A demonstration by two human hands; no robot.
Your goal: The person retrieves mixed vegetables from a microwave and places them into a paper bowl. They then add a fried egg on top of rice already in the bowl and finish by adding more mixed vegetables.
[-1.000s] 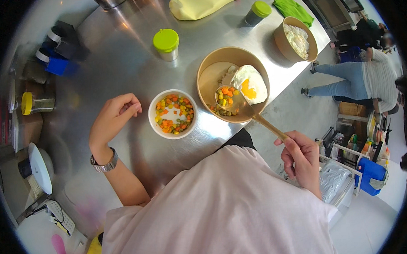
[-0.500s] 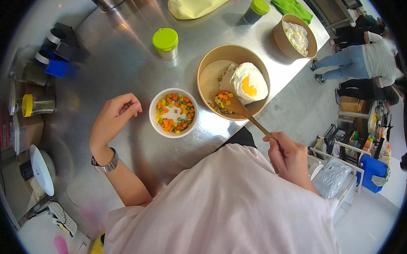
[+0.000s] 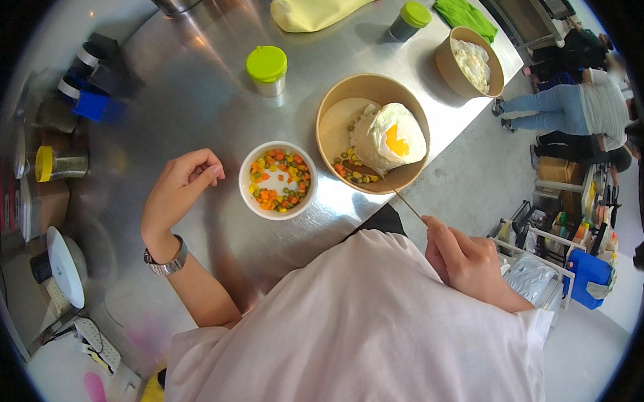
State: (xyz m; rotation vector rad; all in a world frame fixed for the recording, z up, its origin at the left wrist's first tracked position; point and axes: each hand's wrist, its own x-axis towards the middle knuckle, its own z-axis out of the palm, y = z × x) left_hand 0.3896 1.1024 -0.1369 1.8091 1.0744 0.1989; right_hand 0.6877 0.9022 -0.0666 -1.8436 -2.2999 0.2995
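Observation:
My right hand (image 3: 464, 258) grips the handle of a spoon (image 3: 410, 206). The spoon's head rests low inside a brown paper bowl (image 3: 325, 140), edge-on, among diced mixed vegetables (image 3: 353, 169). In that bowl, a mound of rice (image 3: 363, 136) lies partly under a fried egg (image 3: 398, 134) with an orange yolk. To the left stands a white bowl (image 3: 247, 201) of corn, peas and carrot cubes, with its bottom partly bare. My left hand (image 3: 181, 185) is beside the white bowl, apart from it, its fingers loosely curled in with nothing visible in them.
Beyond the bowls are two green-lidded shakers (image 3: 266, 68) (image 3: 409, 21), a pale yellow squeeze bag (image 3: 321, 8) and a green cloth (image 3: 465, 14). A second paper bowl (image 3: 449, 67) holding egg stands near the right table edge. Several people (image 3: 566, 111) stand off right, near shelving.
My right hand has shifted slightly right and down, turning the spoon from face-on to edge-on. The vegetables at its head now lie lower against the rice. My left hand stays in place.

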